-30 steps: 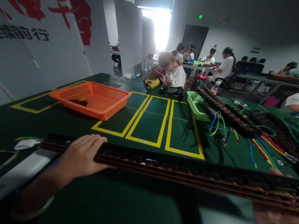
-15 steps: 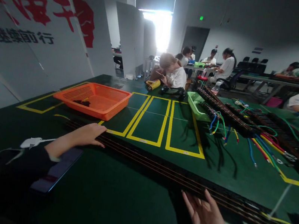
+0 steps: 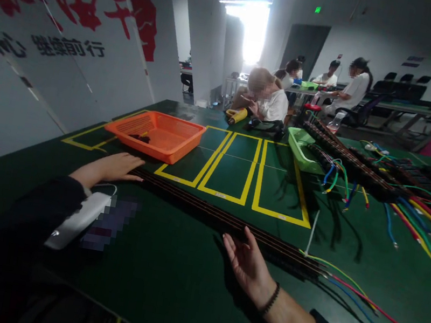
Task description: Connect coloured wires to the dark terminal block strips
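A long black cable harness (image 3: 211,212) with copper-coloured lines lies slantwise across the green table. Yellow-green, red and blue wires (image 3: 371,301) come out of its right end, near an upright white cable tie (image 3: 312,234). At the far left end, my left hand (image 3: 118,168) is closed over the harness, fingers on top and thumb at the near side. My right hand (image 3: 246,262) is palm up at the near edge, its fingers apart and their tips close to the harness; whether they touch it I cannot tell.
An orange basket (image 3: 185,148) with small dark pieces stands behind the left end. Farther right are a green basket (image 3: 304,156) and a pile of similar harnesses (image 3: 354,162). A white device (image 3: 82,217) lies by my left forearm. A person (image 3: 274,102) sits across the table.
The view has turned left and shifted. My right hand has moved left along the harness, away from its wired end. My left hand remains at the left end.
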Motion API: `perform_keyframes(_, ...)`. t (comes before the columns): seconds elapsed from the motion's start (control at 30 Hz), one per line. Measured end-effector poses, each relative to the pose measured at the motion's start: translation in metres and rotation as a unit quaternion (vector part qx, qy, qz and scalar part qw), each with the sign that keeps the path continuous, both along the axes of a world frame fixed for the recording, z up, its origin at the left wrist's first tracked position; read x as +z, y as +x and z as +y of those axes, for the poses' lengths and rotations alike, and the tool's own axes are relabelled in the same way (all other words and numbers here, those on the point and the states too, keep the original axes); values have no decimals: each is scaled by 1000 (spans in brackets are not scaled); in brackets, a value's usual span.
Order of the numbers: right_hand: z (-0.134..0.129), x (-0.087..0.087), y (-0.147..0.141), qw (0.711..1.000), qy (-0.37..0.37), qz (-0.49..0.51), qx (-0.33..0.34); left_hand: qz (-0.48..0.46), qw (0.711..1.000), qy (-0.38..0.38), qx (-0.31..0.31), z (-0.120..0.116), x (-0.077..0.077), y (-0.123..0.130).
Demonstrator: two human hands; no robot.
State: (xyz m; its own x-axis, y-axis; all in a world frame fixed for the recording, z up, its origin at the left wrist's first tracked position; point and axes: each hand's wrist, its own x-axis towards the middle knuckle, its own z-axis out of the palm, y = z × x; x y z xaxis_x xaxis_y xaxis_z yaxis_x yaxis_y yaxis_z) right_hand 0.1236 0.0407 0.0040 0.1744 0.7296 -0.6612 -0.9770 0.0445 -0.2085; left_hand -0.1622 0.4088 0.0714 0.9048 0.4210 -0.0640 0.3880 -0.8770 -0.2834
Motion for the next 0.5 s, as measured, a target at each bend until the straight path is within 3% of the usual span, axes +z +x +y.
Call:
perform_keyframes(0.13,23,-4,-15,999,35,-10,36,-67,997,18,-17,-26,17,11)
perform_keyframes(0.33,36,-4,-35,978,108,-11,180,-145,986,-5,-76,-90,24,69)
perform_keyframes(0.43,18,8,-32,927,188,-70,316,-157,978,-18,-138,-126,21,100)
perform_keyframes(0.5,-3,21,-19,879,234,-186,372,-155,973,-29,-170,-149,16,120)
